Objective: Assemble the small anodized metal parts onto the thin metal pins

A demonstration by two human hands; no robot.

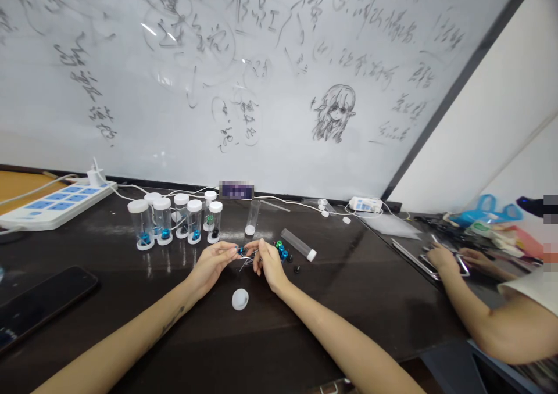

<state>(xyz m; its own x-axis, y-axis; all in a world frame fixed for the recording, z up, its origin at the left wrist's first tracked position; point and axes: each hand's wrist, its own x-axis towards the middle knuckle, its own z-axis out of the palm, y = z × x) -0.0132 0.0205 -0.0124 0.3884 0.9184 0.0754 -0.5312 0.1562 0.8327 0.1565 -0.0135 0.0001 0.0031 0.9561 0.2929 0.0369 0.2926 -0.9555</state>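
My left hand [213,266] is closed in a pinch on a small blue-and-black piece [241,250] above the middle of the table. My right hand [269,264] meets it from the right with fingers bent together; what lies between them is too small to make out. Thin metal rods [246,261] show just below the fingertips. Beside the right hand lies a cluster of small blue, green and black pieces [283,253], with a single black piece [297,269] apart from it. A white round cap [240,299] rests on the table between my forearms.
Several capped clear tubes [162,222] holding small pieces stand at the left. Two more tubes, one lying [298,244] and one farther back [253,217], are near my hands. A power strip [56,205] and a phone [43,304] lie left. Another person's hands [442,258] work at right.
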